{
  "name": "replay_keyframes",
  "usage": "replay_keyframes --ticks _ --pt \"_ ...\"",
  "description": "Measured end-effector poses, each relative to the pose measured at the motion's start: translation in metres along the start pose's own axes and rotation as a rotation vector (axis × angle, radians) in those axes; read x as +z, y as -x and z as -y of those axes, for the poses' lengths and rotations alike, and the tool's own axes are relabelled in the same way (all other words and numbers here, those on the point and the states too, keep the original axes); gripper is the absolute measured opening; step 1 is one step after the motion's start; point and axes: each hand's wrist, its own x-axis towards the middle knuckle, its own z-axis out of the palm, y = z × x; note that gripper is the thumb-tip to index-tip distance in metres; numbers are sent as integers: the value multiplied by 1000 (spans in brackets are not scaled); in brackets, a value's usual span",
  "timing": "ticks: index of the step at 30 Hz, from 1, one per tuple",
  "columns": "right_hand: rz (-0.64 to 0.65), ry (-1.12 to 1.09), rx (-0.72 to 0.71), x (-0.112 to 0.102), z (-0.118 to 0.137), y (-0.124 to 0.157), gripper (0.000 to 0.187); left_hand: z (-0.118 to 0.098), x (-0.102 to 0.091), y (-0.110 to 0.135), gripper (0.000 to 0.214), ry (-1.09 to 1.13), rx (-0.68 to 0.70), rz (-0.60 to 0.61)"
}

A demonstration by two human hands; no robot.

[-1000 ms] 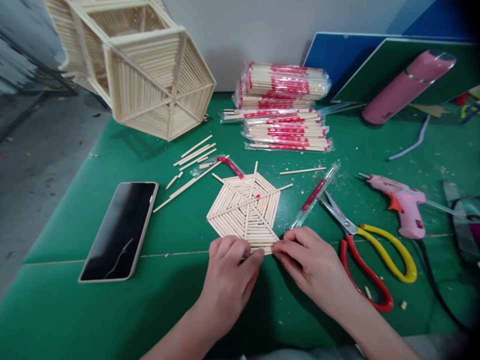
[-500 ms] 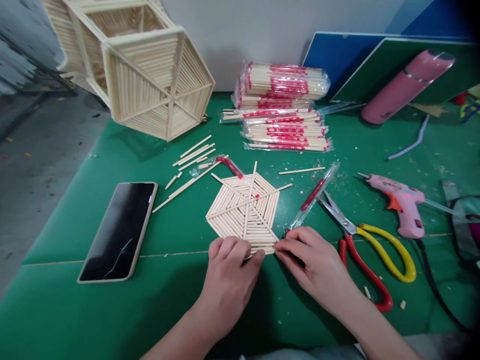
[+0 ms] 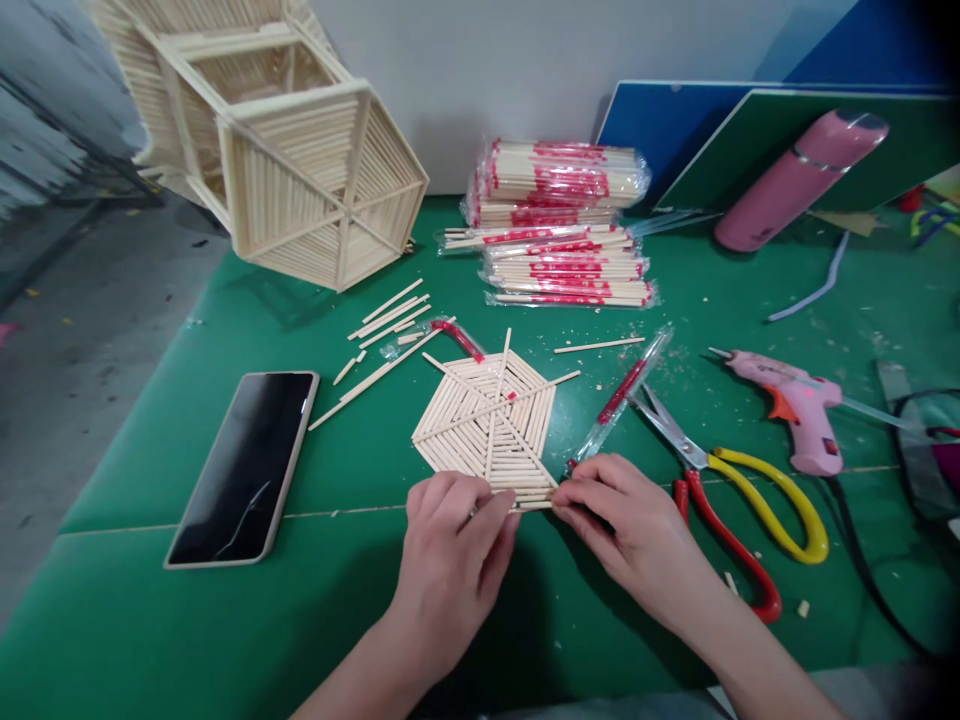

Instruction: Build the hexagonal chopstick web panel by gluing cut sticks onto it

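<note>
A flat hexagon panel [image 3: 486, 420] made of glued wooden sticks lies on the green table [image 3: 150, 440] in front of me. My left hand [image 3: 450, 550] is curled, its fingertips pinching a thin stick [image 3: 534, 503] at the panel's near edge. My right hand [image 3: 626, 530] pinches the same stick from the right end, fingers closed. Both hands press against the panel's nearest side.
A phone [image 3: 244, 465] lies at the left. Red-and-yellow scissors [image 3: 731, 505] and a pink glue gun [image 3: 795, 405] sit to the right. Wrapped chopstick packs [image 3: 562, 225], loose sticks [image 3: 390, 315], a large stick-built hexagon frame [image 3: 300, 150] and a pink bottle [image 3: 795, 180] stand farther back.
The view shifted slightly down and left. My left fingers slid a little rightward along the near edge; the right hand barely moved.
</note>
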Motion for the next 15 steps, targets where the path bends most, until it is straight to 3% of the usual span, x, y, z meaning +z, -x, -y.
replay_keyframes --ticks 5,10,13,15 --pt "16 -92 -26 -11 8 5 14 -9 -6 2 16 163 20 99" --pt "-34 -146 -42 -17 12 13 13 -20 -11 1 13 359 -49 149" --pt "-173 -116 74 -23 -1 28 15 -25 -12 1 15 452 -89 149" --pt "-358 23 211 -29 -18 44 14 -28 -11 1 16 519 -128 129"
